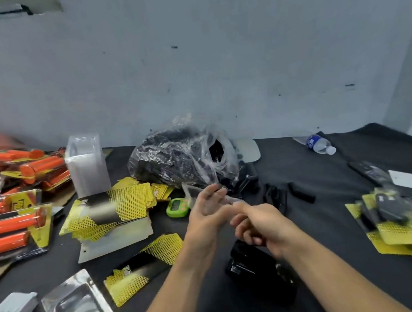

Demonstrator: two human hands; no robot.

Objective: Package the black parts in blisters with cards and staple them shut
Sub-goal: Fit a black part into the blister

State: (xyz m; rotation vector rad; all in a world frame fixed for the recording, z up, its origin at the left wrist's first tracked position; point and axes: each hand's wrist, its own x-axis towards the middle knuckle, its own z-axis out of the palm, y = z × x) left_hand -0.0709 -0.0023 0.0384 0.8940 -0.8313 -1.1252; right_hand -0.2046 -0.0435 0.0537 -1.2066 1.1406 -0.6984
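Both hands are up over the middle of the dark table [322,219]. The left hand [206,214] has its fingers mostly straight and pointing up, and they lie against a clear blister [231,199]. The right hand [259,226] has its fingers curled, and its thumb and finger pinch the near end of that blister. The blister is blurry, so I cannot tell if anything is inside it.

At 12 o'clock from the hands, by the wall, sits a clear bag of black parts [182,158]. A few loose black parts [301,193] lie on the table at 2 o'clock. At 6 o'clock, under the right wrist, is a black stapler [259,270].

At 9 o'clock is a pile of yellow and black cards [110,207], and one single card [140,268] lies at 8 o'clock. An empty blister [79,311] lies flat at 7 o'clock. A tall stack of blisters [86,164] stands at 10 o'clock. A small green timer [177,207] is just beside the left hand.

At 3 o'clock is a heap of filled packs [399,221]. A water bottle [319,144] lies on its side at 1 o'clock. Far off at 9 o'clock are packs with orange handles [12,198].
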